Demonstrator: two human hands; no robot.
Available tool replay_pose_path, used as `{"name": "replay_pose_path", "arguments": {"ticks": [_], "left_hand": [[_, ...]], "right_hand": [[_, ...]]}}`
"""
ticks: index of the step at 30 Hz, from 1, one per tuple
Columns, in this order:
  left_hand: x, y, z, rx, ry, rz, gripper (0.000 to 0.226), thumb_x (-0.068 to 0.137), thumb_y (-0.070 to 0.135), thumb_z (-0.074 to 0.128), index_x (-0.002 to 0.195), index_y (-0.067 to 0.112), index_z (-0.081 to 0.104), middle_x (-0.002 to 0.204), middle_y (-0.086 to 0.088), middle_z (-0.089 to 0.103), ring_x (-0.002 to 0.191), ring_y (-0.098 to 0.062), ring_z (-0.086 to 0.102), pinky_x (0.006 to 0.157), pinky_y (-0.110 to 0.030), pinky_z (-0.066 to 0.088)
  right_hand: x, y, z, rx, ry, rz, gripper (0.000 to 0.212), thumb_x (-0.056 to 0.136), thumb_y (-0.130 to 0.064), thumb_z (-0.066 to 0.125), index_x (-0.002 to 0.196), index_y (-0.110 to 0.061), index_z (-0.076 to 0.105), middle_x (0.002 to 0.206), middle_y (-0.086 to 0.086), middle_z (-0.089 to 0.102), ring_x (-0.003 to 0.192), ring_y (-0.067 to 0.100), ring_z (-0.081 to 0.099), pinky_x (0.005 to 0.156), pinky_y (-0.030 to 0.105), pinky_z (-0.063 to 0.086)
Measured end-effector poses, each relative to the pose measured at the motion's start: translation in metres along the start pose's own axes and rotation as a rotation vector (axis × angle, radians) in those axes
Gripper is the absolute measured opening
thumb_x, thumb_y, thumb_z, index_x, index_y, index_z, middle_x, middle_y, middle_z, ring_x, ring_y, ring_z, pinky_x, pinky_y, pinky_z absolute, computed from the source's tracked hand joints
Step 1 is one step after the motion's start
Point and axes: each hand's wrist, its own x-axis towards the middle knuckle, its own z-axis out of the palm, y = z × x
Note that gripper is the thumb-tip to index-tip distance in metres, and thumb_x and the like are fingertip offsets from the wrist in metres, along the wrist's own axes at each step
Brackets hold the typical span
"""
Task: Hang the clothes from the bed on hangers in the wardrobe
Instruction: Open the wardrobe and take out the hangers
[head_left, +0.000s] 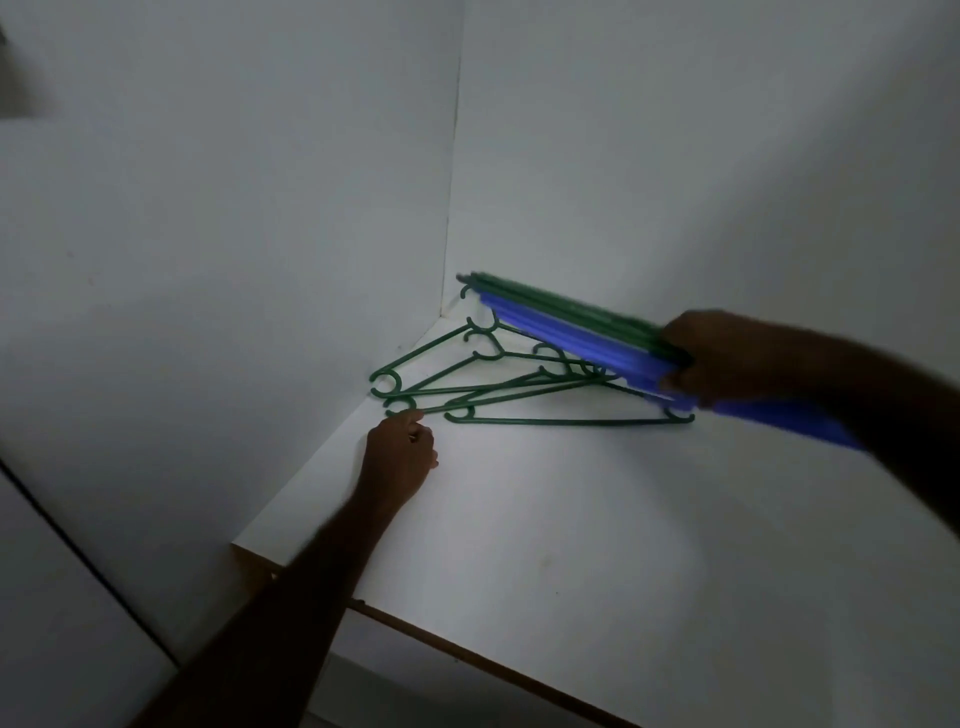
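Shelf: a white board (571, 519) is seen from above, dimly lit, and is bare in front of and to the right of the hangers.
Front edge: a brown strip (467, 649) runs slantwise from the lower left toward the lower right; the left forearm is passed over it.
Walls: the shelf is closed in by a side wall (208, 260) on the left and a back wall (675, 156) behind, which are joined in a corner seam above the hangers.
Open room: free space is left above the shelf and toward its front; none is left behind the pile, which is pushed close to the corner.
Pile: several green hangers (498, 384) are laid flat and overlapping on the shelf, hooks pointing left and backward.
Bundle: a stack of green and blue hangers (571, 325) is held tilted above the pile, its far end near the corner; it is blurred.
Right hand: it (722, 358) is clamped round the bundle, fingers wrapped under it.
Left hand: it (397, 457) is set on the shelf just in front of the pile's left end, fingers curled at the nearest hook; whether that hook is pinched or merely touched cannot be told.
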Motion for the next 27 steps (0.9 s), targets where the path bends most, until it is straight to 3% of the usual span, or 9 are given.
{"name": "replay_pose_path", "arguments": {"ticks": [3, 5, 8, 9, 11, 13, 16, 22, 27], "left_hand": [[0.008, 0.000, 0.004, -0.004, 0.021, -0.019, 0.026, 0.094, 0.003, 0.049, 0.116, -0.002, 0.062, 0.067, -0.008, 0.063, 0.042, -0.004, 0.060, 0.049, -0.010, 0.047], [0.011, -0.002, 0.008, 0.009, 0.036, -0.031, 0.026, 0.094, 0.004, 0.048, 0.114, -0.002, 0.063, 0.077, -0.013, 0.067, 0.048, -0.012, 0.062, 0.051, -0.018, 0.053], [0.016, -0.010, 0.013, 0.095, 0.063, 0.045, 0.029, 0.090, 0.009, 0.049, 0.110, -0.003, 0.066, 0.091, -0.022, 0.071, 0.073, -0.032, 0.070, 0.076, -0.038, 0.059], [0.015, -0.011, 0.013, 0.155, 0.083, 0.119, 0.029, 0.087, 0.007, 0.051, 0.108, -0.004, 0.068, 0.095, -0.023, 0.071, 0.083, -0.036, 0.070, 0.084, -0.041, 0.057], [0.012, -0.017, 0.019, 0.313, 0.113, 0.333, 0.030, 0.082, 0.012, 0.053, 0.100, -0.004, 0.071, 0.092, -0.022, 0.071, 0.086, -0.037, 0.069, 0.080, -0.040, 0.056], [0.007, -0.020, 0.025, 0.487, 0.026, 0.554, 0.042, 0.077, 0.030, 0.048, 0.105, 0.004, 0.067, 0.095, -0.016, 0.070, 0.091, -0.033, 0.064, 0.072, -0.040, 0.057], [0.003, -0.015, 0.029, 0.634, -0.122, 0.758, 0.048, 0.078, 0.041, 0.046, 0.114, 0.015, 0.065, 0.110, -0.007, 0.070, 0.106, -0.023, 0.055, 0.078, -0.036, 0.056], [0.012, -0.015, 0.031, 0.780, -0.282, 0.722, 0.048, 0.082, 0.046, 0.044, 0.105, 0.017, 0.074, 0.118, -0.004, 0.069, 0.105, -0.021, 0.068, 0.084, -0.037, 0.056], [0.010, -0.015, 0.033, 0.839, -0.264, 0.675, 0.059, 0.084, 0.050, 0.041, 0.116, 0.010, 0.071, 0.125, -0.007, 0.066, 0.113, -0.023, 0.064, 0.091, -0.039, 0.052]], "right_hand": [[0.010, -0.012, -0.037, -0.079, 0.126, -0.064, 0.023, 0.090, -0.019, 0.067, 0.075, -0.015, 0.050, 0.079, 0.005, 0.064, 0.068, 0.024, 0.061, 0.064, 0.028, 0.042], [0.033, -0.026, -0.036, -0.105, 0.265, -0.156, 0.009, 0.091, -0.016, 0.065, 0.090, -0.010, 0.058, 0.092, 0.012, 0.062, 0.085, 0.029, 0.059, 0.070, 0.027, 0.034], [0.081, -0.049, 0.000, -0.023, 0.288, -0.250, 0.016, 0.089, -0.007, 0.058, 0.104, -0.007, 0.061, 0.105, 0.017, 0.065, 0.100, 0.032, 0.061, 0.078, 0.031, 0.040], [0.097, -0.055, 0.017, 0.000, 0.261, -0.258, 0.020, 0.088, -0.006, 0.056, 0.107, -0.007, 0.060, 0.108, 0.016, 0.065, 0.101, 0.033, 0.061, 0.079, 0.031, 0.040], [0.120, -0.063, 0.055, 0.027, 0.197, -0.258, 0.026, 0.088, -0.004, 0.054, 0.113, -0.009, 0.058, 0.113, 0.017, 0.064, 0.105, 0.032, 0.060, 0.082, 0.030, 0.038], [0.134, -0.061, 0.092, -0.003, 0.138, -0.245, 0.028, 0.090, -0.007, 0.052, 0.117, -0.011, 0.056, 0.117, 0.016, 0.062, 0.109, 0.032, 0.059, 0.086, 0.031, 0.040], [0.145, -0.050, 0.129, -0.071, 0.050, -0.177, 0.031, 0.094, -0.015, 0.046, 0.124, -0.014, 0.052, 0.118, 0.013, 0.060, 0.111, 0.032, 0.058, 0.088, 0.036, 0.043], [0.153, -0.047, 0.136, 0.077, -0.006, -0.136, 0.057, 0.087, -0.031, 0.065, 0.139, -0.017, 0.044, 0.129, 0.010, 0.059, 0.119, 0.029, 0.056, 0.097, 0.035, 0.045], [0.154, -0.053, 0.143, -0.089, 0.048, -0.125, 0.039, 0.091, -0.031, 0.058, 0.128, -0.017, 0.053, 0.124, 0.011, 0.061, 0.115, 0.030, 0.057, 0.094, 0.037, 0.044]]}}
